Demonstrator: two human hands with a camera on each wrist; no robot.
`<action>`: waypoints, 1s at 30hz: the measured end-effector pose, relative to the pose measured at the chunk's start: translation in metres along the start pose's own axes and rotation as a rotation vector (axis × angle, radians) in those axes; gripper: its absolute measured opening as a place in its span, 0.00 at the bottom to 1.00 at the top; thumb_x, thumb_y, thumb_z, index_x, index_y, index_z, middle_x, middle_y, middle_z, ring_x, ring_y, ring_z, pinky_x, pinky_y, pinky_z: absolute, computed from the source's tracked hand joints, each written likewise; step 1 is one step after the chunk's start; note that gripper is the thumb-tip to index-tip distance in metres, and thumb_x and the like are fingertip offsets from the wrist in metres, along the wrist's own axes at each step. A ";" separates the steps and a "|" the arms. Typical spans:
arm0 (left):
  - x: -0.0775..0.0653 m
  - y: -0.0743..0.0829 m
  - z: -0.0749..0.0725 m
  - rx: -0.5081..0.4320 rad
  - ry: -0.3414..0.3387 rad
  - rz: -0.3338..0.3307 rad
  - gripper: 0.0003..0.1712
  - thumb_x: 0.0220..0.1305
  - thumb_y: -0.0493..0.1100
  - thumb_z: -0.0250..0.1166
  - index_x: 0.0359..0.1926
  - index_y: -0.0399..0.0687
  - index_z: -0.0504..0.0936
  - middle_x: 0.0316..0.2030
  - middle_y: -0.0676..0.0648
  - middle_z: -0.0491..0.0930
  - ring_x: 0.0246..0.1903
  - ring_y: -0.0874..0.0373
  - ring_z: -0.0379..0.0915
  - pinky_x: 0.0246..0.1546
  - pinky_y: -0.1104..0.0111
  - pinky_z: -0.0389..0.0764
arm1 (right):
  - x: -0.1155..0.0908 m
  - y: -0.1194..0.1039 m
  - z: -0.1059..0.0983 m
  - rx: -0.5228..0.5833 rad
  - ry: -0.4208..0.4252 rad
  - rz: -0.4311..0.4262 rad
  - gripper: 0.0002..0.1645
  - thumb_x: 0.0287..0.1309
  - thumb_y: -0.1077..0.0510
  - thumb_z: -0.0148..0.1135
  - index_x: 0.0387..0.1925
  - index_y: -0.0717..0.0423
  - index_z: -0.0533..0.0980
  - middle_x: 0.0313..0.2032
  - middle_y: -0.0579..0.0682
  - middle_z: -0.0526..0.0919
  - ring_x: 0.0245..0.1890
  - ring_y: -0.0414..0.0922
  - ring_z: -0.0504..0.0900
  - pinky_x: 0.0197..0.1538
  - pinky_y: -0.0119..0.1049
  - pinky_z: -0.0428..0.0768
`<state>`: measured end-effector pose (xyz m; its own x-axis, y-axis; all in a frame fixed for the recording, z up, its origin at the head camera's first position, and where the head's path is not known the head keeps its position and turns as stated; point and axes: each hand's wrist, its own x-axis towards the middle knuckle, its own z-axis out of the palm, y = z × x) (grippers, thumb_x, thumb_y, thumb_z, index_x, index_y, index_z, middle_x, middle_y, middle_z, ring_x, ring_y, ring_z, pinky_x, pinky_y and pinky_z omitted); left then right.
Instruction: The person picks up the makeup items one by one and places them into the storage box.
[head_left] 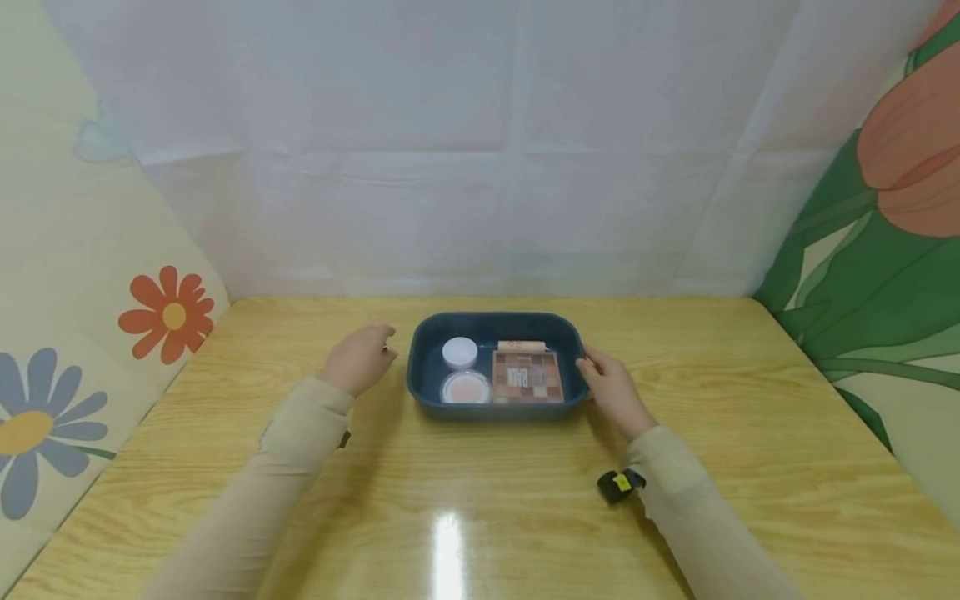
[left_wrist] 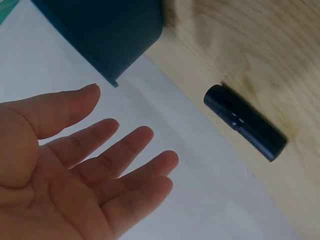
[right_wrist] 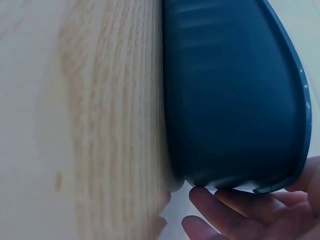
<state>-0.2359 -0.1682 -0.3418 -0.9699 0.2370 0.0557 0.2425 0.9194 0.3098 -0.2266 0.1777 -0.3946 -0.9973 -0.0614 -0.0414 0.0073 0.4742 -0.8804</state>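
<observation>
A dark blue rectangular bin stands on the table in the head view. Inside it lie a white round-lidded jar, a round clear-topped compact, a makeup palette and a small pink tube. My right hand grips the bin's right end, thumb at the rim and fingers against the outer wall. Left of the bin, apart from it, is my left hand, its fingers relaxed and holding nothing. A black lipstick-like tube lies on the table in the left wrist view; the head view does not show it.
The wood-grain table reaches back to a white cloth. Flower-printed panels flank it on both sides. A black wrist camera is strapped below the right hand.
</observation>
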 end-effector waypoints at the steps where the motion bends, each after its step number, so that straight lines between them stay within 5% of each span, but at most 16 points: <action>1: 0.000 -0.001 0.002 0.002 0.001 -0.004 0.22 0.66 0.33 0.60 0.58 0.23 0.71 0.51 0.28 0.77 0.50 0.38 0.76 0.53 0.49 0.76 | 0.000 0.000 0.000 -0.002 -0.002 0.000 0.29 0.75 0.59 0.43 0.70 0.70 0.55 0.62 0.71 0.68 0.28 0.41 0.72 0.33 0.38 0.78; 19: 0.002 -0.022 0.021 0.096 -0.059 -0.158 0.20 0.68 0.31 0.54 0.58 0.22 0.68 0.51 0.22 0.72 0.48 0.30 0.74 0.50 0.46 0.77 | 0.001 -0.002 0.001 -0.023 -0.012 -0.008 0.29 0.75 0.59 0.43 0.70 0.70 0.56 0.62 0.71 0.68 0.29 0.45 0.75 0.33 0.39 0.79; 30: 0.011 -0.031 0.023 0.160 -0.138 -0.170 0.16 0.67 0.28 0.49 0.52 0.22 0.70 0.46 0.23 0.74 0.45 0.31 0.74 0.48 0.46 0.78 | -0.001 -0.004 -0.001 -0.021 -0.003 -0.001 0.28 0.75 0.59 0.43 0.70 0.70 0.56 0.62 0.71 0.68 0.29 0.44 0.74 0.32 0.38 0.78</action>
<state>-0.2540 -0.1868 -0.3729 -0.9874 0.1053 -0.1180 0.0872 0.9850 0.1492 -0.2255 0.1771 -0.3909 -0.9970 -0.0647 -0.0425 0.0051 0.4929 -0.8701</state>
